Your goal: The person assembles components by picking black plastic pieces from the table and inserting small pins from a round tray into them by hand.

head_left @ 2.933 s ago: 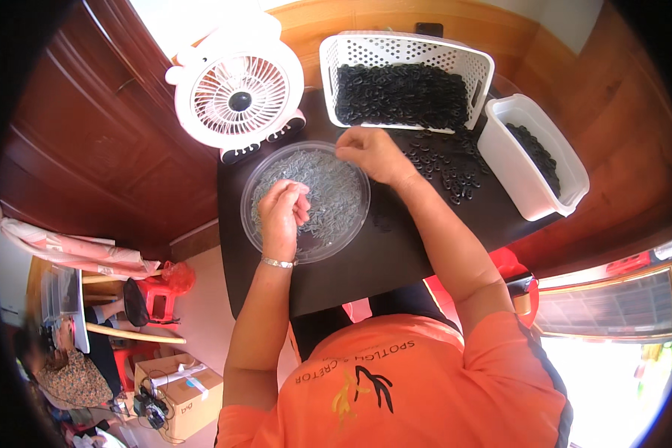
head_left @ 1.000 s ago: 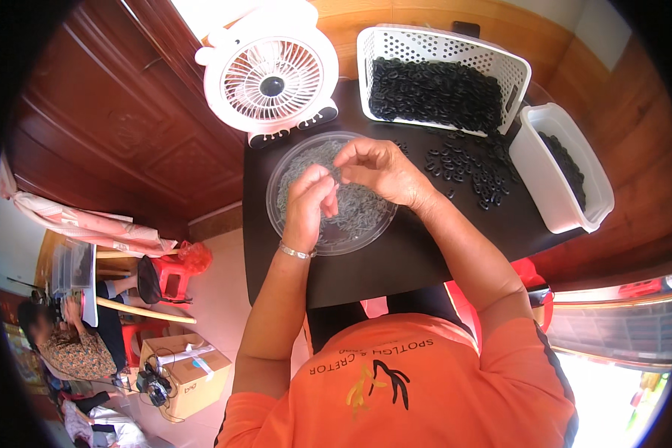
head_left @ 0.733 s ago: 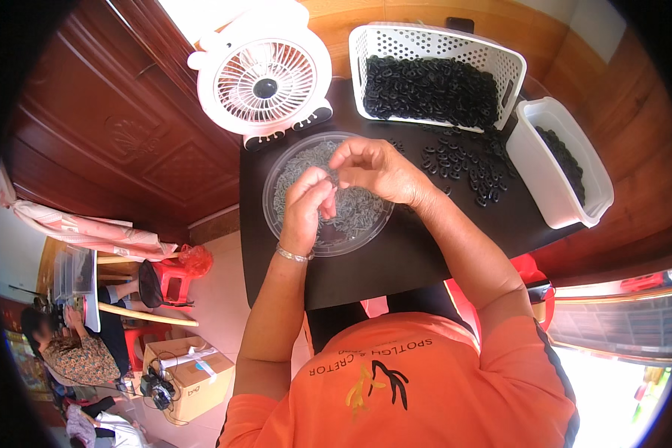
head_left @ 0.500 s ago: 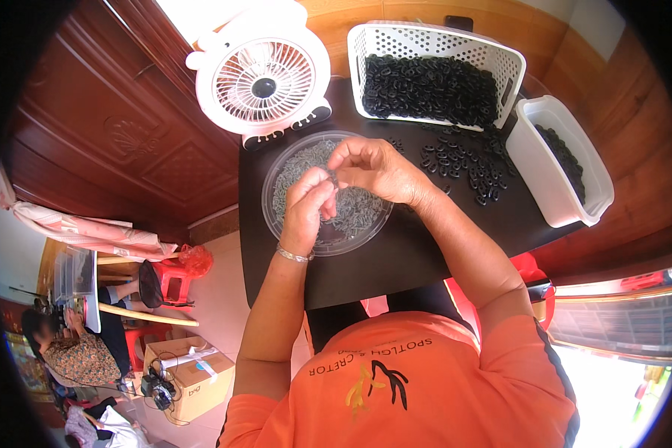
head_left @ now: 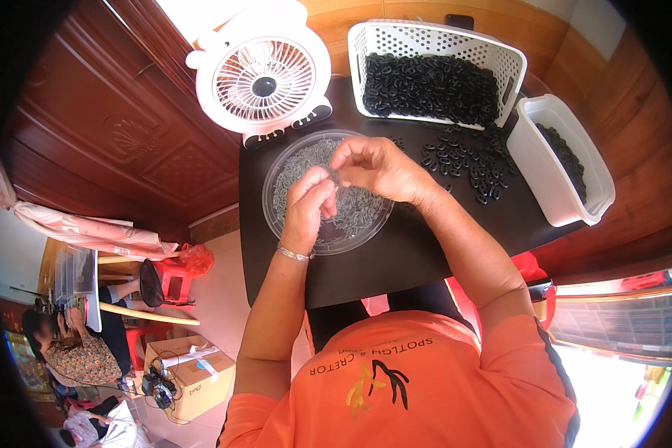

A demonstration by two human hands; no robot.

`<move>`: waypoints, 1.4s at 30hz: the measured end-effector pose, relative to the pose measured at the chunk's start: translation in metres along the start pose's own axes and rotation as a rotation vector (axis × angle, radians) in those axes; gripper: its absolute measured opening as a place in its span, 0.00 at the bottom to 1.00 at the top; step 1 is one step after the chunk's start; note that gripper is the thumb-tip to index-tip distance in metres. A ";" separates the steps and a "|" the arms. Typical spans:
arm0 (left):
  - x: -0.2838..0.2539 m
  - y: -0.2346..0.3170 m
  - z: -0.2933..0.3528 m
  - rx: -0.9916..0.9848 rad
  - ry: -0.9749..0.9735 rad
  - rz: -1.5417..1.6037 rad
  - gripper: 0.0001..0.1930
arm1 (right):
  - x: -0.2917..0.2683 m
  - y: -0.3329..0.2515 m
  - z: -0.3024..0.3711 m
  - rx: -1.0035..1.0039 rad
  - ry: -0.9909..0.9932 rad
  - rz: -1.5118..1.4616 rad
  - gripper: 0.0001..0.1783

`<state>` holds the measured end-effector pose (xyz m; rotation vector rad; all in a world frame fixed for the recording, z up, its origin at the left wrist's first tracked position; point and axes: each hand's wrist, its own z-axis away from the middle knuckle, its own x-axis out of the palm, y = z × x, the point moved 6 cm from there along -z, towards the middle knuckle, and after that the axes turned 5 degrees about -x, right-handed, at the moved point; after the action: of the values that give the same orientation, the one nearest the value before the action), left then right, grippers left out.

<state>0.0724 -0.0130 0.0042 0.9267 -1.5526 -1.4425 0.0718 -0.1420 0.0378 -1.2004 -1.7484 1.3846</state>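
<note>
Head view: both my hands meet over a round clear tub (head_left: 268,201), their fingertips touching or nearly so; my left hand (head_left: 310,207) is curled, thumb against forefinger, pinching a small greyish piece (head_left: 334,177) that is too tiny to make out well; my right hand (head_left: 381,170) is half closed, forefinger arched and thumb beneath it, tips at that same piece, though whether they grip it I cannot tell; a pale bracelet (head_left: 295,255) circles my left wrist.

The tub stands on a black table (head_left: 366,280), with a spread of slender grey pieces (head_left: 356,214) inside it, below my hands; to the right of the tub, loose black ovals (head_left: 459,160) lie scattered on the tabletop; behind them a white perforated basket (head_left: 425,36) holds a thick heap of black pieces (head_left: 429,89); just beside it, at the table's right, a white plastic bin (head_left: 549,183) holds more dark pieces (head_left: 564,160); a white fan (head_left: 265,88) stands behind the tub, toward my left; well apart at lower left, another person (head_left: 82,355) sits near a cardboard box (head_left: 205,394).
</note>
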 end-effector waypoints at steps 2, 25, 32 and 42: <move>-0.001 -0.001 -0.001 -0.009 0.001 -0.002 0.09 | -0.003 -0.001 0.001 0.003 0.010 0.000 0.05; 0.008 -0.006 0.003 -0.011 0.033 0.001 0.09 | 0.006 0.001 0.002 -0.019 -0.038 0.059 0.04; 0.003 -0.007 0.001 -0.059 -0.010 -0.111 0.10 | 0.001 0.006 0.001 0.035 -0.086 0.102 0.07; 0.012 -0.006 0.002 -0.086 -0.088 -0.134 0.11 | -0.002 0.011 0.002 -0.005 -0.065 0.165 0.06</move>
<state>0.0653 -0.0236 -0.0007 0.9419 -1.5030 -1.6515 0.0741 -0.1440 0.0273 -1.3415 -1.7301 1.5311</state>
